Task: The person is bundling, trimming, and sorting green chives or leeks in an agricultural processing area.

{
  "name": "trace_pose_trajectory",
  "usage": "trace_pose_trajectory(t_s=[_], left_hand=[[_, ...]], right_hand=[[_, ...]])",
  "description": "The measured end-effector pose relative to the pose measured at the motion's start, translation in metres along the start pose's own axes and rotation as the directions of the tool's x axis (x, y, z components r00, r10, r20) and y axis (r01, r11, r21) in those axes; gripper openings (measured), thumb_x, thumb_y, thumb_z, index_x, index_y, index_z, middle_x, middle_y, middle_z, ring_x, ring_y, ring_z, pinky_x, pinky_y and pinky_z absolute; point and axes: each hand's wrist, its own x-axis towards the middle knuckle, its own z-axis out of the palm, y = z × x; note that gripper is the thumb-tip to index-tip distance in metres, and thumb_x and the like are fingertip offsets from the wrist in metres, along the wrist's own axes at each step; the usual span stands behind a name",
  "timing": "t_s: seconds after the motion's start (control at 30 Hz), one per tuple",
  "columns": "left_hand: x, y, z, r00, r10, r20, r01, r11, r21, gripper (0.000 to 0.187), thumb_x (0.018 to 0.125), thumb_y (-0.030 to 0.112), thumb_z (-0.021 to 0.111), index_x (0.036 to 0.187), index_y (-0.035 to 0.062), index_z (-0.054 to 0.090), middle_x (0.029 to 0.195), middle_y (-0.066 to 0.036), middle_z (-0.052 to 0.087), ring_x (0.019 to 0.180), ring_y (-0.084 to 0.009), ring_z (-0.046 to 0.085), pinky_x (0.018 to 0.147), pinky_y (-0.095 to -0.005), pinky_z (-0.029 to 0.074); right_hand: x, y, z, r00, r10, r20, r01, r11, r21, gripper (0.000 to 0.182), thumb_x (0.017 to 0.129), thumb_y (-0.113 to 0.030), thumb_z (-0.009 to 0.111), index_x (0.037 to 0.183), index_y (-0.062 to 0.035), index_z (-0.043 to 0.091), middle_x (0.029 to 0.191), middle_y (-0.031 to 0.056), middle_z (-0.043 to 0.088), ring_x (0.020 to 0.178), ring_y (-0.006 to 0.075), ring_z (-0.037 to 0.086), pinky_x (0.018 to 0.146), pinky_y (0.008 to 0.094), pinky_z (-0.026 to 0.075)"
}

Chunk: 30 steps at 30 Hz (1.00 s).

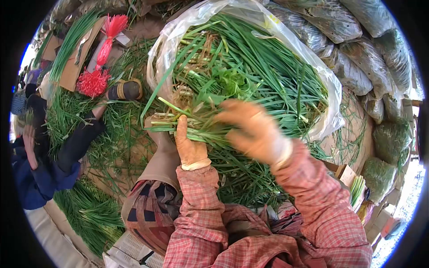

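My left hand (191, 149), in an orange glove, is closed round a small bunch of garlic chives (163, 123), thumb on top and pale stalk ends pointing left. Over the leafy side of that bunch is my right hand (259, 129), gloved too and smeared by motion, so its fingers do not show clearly. Just beyond both hands a large clear plastic bag (334, 96) lies wide open, filled with a heap of long green chives (281, 58). A lighter leafy tuft (230, 82) rests on the heap near its middle.
Red plastic ties (94, 82) and a cardboard sheet (73, 64) with chives lie at upper left. A co-worker (67, 156) sits at left, above another chive pile (89, 214). Filled bags (351, 71) are stacked along the right, near a cardboard box (345, 174). Loose leaves litter the floor.
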Motion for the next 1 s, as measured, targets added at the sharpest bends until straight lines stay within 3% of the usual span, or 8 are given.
trace_pose_trajectory(t_s=[0.07, 0.13, 0.27, 0.53, 0.6, 0.7, 0.87, 1.0], left_hand=[[-0.001, -0.001, -0.008, 0.998, -0.025, 0.062, 0.026, 1.000, -0.008, 0.035, 0.083, 0.027, 0.054, 0.110, 0.0042, 0.050, 0.103, -0.010, 0.057, 0.091, -0.0237, 0.056, 0.080, -0.0414, 0.047], [-0.004, -0.006, -0.012, 0.997, 0.056, 0.059, -0.056, 0.998, 0.007, 0.037, 0.083, 0.027, 0.055, 0.111, 0.0045, 0.049, 0.105, -0.010, 0.057, 0.093, -0.0238, 0.055, 0.082, -0.0412, 0.046], [-0.014, -0.007, -0.021, 0.995, 0.067, 0.079, -0.066, 0.998, -0.016, 0.040, 0.082, 0.026, 0.056, 0.115, 0.0056, 0.047, 0.106, -0.009, 0.056, 0.096, -0.0237, 0.054, 0.084, -0.0405, 0.045], [-0.024, -0.006, -0.022, 0.993, 0.106, 0.047, -0.105, 0.994, -0.022, 0.035, 0.083, 0.023, 0.054, 0.112, 0.0038, 0.049, 0.105, -0.010, 0.057, 0.096, -0.0217, 0.054, 0.083, -0.0388, 0.045], [-0.026, -0.006, -0.020, 0.991, 0.130, -0.007, -0.130, 0.991, 0.043, 0.034, 0.082, 0.018, 0.055, 0.112, 0.0028, 0.049, 0.103, -0.009, 0.056, 0.095, -0.0216, 0.054, 0.084, -0.0367, 0.044], [-0.027, -0.003, -0.006, 0.981, 0.186, -0.056, -0.172, 0.965, 0.196, 0.033, 0.080, 0.012, 0.056, 0.111, 0.0015, 0.050, 0.101, -0.010, 0.056, 0.092, -0.0213, 0.054, 0.083, -0.0349, 0.044], [-0.033, -0.004, -0.003, 0.963, 0.258, -0.082, -0.248, 0.962, 0.114, 0.025, 0.079, 0.007, 0.055, 0.103, 0.0006, 0.053, 0.100, -0.011, 0.057, 0.091, -0.0212, 0.056, 0.081, -0.0367, 0.046], [-0.055, 0.003, 0.008, 0.950, 0.309, -0.039, -0.303, 0.946, 0.112, 0.024, 0.078, 0.005, 0.056, 0.101, 0.0002, 0.052, 0.100, -0.014, 0.058, 0.090, -0.0241, 0.057, 0.079, -0.0384, 0.048]], right_hand=[[-0.009, 0.032, -0.028, 0.857, 0.466, -0.220, -0.351, 0.840, 0.414, 0.019, 0.078, -0.001, 0.053, 0.095, -0.0050, 0.060, 0.094, 0.0092, 0.060, 0.088, 0.0175, 0.056, 0.081, 0.0277, 0.044], [-0.005, 0.051, -0.045, 0.831, 0.499, -0.245, -0.351, 0.813, 0.465, 0.020, 0.081, -0.001, 0.049, 0.099, -0.0047, 0.059, 0.095, 0.0080, 0.061, 0.086, 0.0132, 0.056, 0.078, 0.0250, 0.044], [0.040, 0.048, -0.020, 0.966, 0.234, -0.110, -0.182, 0.917, 0.354, 0.022, 0.079, -0.005, 0.053, 0.100, -0.0035, 0.058, 0.092, 0.0087, 0.062, 0.082, 0.0163, 0.059, 0.075, 0.0260, 0.046], [0.071, 0.041, 0.039, 0.974, -0.061, 0.218, 0.051, 0.997, 0.052, 0.021, 0.075, -0.007, 0.055, 0.095, -0.0082, 0.060, 0.089, 0.0073, 0.061, 0.082, 0.0226, 0.059, 0.075, 0.0318, 0.045], [0.052, 0.026, 0.056, 0.915, -0.121, 0.384, 0.313, 0.814, -0.490, 0.014, 0.067, -0.013, 0.052, 0.080, -0.0135, 0.057, 0.077, 0.0034, 0.055, 0.081, 0.0206, 0.052, 0.079, 0.0407, 0.036], [0.030, 0.013, 0.070, 0.892, -0.294, 0.345, 0.444, 0.719, -0.535, 0.011, 0.062, -0.018, 0.052, 0.069, -0.0108, 0.057, 0.065, 0.0013, 0.053, 0.073, 0.0197, 0.051, 0.076, 0.0377, 0.037], [0.034, 0.041, 0.051, 0.922, 0.037, 0.386, 0.116, 0.924, -0.364, 0.027, 0.081, -0.034, 0.047, 0.096, -0.0151, 0.060, 0.081, 0.0039, 0.061, 0.086, 0.0233, 0.053, 0.083, 0.0436, 0.031], [0.024, 0.051, 0.032, 0.898, 0.030, 0.439, 0.146, 0.921, -0.362, 0.032, 0.079, -0.039, 0.051, 0.099, -0.0157, 0.060, 0.090, 0.0022, 0.061, 0.096, 0.0210, 0.049, 0.086, 0.0458, 0.028]])
